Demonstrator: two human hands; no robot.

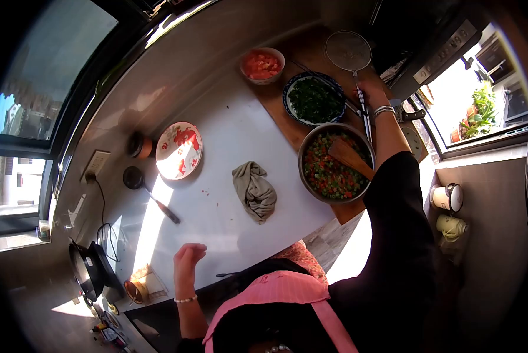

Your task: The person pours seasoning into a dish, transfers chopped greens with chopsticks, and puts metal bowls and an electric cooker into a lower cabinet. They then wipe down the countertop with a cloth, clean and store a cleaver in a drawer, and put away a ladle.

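Note:
At the back right, my right hand (371,93) is closed around the long handle of a round mesh strainer (348,52). Just below it, a dark-rimmed plate (287,109) holds chopped greens (316,100), with a dark utensil lying across it. A steel bowl (302,169) is full of diced mixed vegetables (329,173), and a wooden spatula (351,159) leans in it. My left hand (188,262) hovers over the counter's front edge, fingers curled together, nothing visible in them. A crumpled grey-green cloth (255,193) lies between the hands.
A white bowl of chopped red pieces (262,65) stands on the wooden board (269,99). Leftward are a red-patterned plate (179,150), a black ladle (133,177) and a dark jar (139,145). A knife (413,115) lies far right. The white counter (234,129) has scattered crumbs.

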